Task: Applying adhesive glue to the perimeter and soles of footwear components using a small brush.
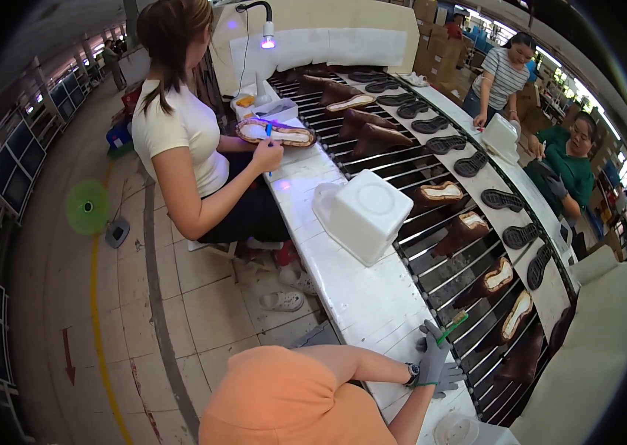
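My right hand [433, 350], in a grey glove with a green cuff, is closed around a small green brush [453, 327] that looks like a toothbrush. The brush head points up and away, over the near edge of the roller conveyor. Below the right wrist, my left hand [448, 379], also gloved in grey, rests on the white worktop [362, 315] with its fingers spread. A dark watch [412, 374] is on the left wrist. Nearest the hands on the rollers are brown boots lying with pale soles up, including one boot [517, 315]; another boot [525, 356] lies closer.
A white plastic tub [373, 211] stands upside down on the worktop; a clear round container [456, 429] is near me. Black soles [519, 236] line the shelf beyond the rollers [432, 285]. A co-worker [180, 141] at left holds a shoe; two others work across.
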Demonstrator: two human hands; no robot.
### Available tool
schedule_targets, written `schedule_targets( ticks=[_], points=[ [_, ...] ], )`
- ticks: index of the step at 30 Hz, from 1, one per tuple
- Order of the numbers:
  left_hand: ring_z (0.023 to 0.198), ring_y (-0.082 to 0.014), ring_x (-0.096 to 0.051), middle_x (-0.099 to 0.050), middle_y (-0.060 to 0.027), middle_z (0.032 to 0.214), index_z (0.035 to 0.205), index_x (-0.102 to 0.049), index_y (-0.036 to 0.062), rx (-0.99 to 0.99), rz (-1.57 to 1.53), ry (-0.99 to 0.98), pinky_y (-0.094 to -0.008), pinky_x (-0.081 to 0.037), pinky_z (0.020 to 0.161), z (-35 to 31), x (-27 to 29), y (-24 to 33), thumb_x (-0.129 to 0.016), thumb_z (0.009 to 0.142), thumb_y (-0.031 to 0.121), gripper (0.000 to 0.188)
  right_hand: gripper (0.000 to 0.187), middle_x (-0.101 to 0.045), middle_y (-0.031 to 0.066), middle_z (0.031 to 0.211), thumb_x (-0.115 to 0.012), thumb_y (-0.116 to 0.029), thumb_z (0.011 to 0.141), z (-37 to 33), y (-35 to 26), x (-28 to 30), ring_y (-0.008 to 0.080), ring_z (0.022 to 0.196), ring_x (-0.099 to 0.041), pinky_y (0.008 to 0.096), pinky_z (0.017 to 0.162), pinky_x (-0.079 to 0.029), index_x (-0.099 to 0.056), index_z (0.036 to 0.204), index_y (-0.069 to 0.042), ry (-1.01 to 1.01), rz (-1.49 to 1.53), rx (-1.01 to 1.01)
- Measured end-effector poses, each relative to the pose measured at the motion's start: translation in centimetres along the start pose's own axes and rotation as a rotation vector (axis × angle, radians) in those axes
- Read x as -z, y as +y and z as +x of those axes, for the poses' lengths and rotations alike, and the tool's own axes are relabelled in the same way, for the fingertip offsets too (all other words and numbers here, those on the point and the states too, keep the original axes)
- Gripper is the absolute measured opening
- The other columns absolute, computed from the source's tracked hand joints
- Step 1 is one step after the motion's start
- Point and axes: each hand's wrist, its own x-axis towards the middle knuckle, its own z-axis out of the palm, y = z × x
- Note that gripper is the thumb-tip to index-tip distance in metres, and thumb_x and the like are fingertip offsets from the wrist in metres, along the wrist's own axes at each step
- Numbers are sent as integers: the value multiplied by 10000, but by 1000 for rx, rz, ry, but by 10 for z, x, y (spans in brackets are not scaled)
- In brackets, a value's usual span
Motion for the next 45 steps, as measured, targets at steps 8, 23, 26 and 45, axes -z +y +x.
schedule_targets(
  ticks=[8, 23, 26, 45],
  points=[
    [1420, -352, -351, -412, -187, 1505, 1394, -501, 62, 3, -2, -40, -507, -265, 1172, -18, -1, 4, -573, 921, 378, 572, 307, -730, 62, 979, -510, -28, 936, -5, 1, -1, 75, 610, -554, 226, 565, -478, -702, 1174, -18, 40, 25, -39],
    [1406, -350, -366, -402, -184, 1512, 1349, -532, 61, 8, -63, -53, -490, -277, 1172, -24, 31, 20, -586, 918, 350, 521, 306, -747, 68, 963, -514, -95, 942, -8, -13, -4, 99, 758, -624, 245, 677, -487, -723, 1164, -71, 58, -105, -52],
    [1373, -353, -404, -453, -195, 1463, 1337, -539, 55, 110, -520, 0, -470, -312, 1151, -36, 35, 23, -593, 917, 320, 500, 298, -744, 61, 910, -589, -179, 921, -11, -28, 0, 133, 830, -654, 285, 809, -494, -724, 1165, -74, 120, -157, 26],
    [1073, -334, -600, -674, -136, 1097, 1115, -693, 89, 256, -626, 81, -417, -441, 987, 0, 83, 15, -620, 920, 199, 236, 1142, -620, 264, 1233, -856, -405, 667, 62, 9, 281, 463, 1111, -601, 482, 954, -474, -177, 1551, -153, 1296, -561, -96]
  ],
)
